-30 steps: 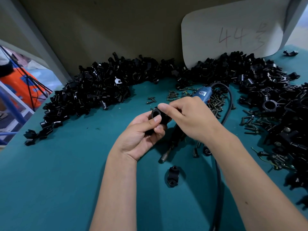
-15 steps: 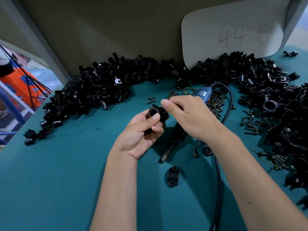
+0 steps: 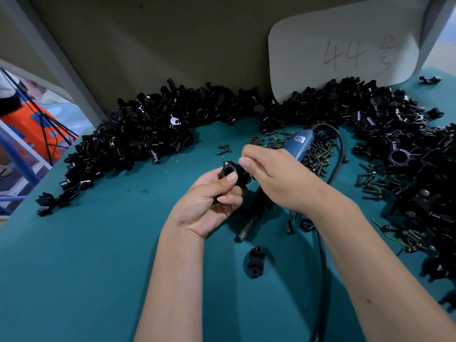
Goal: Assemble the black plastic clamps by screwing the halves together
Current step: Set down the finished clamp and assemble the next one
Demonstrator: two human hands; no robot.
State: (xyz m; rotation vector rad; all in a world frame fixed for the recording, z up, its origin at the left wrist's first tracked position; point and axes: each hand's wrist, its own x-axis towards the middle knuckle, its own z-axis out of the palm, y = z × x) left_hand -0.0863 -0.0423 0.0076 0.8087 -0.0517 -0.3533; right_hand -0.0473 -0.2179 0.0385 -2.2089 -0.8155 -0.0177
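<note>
My left hand (image 3: 209, 203) grips a black plastic clamp (image 3: 230, 170) above the middle of the teal table, thumb across its front. My right hand (image 3: 276, 178) sits just right of the clamp, with fingertips pinched at the clamp's upper right edge; whatever they pinch is too small to see. A blue electric screwdriver (image 3: 297, 146) lies under my right hand, its metal tip (image 3: 243, 234) pointing toward me. A loose clamp half (image 3: 255, 261) lies on the table below my hands. Loose screws (image 3: 318, 156) are scattered behind the screwdriver.
Large heaps of black clamp parts run along the back left (image 3: 138, 141) and the right (image 3: 407, 149) of the teal table (image 3: 86, 267). The screwdriver's black cord (image 3: 323, 267) runs toward me beside my right forearm. A white card marked 44 (image 3: 345, 50) leans on the back wall.
Both hands lifted slightly with the clamp. My left hand turned the clamp so its round opening shows more, and my right fingertips stayed at its upper right edge.
</note>
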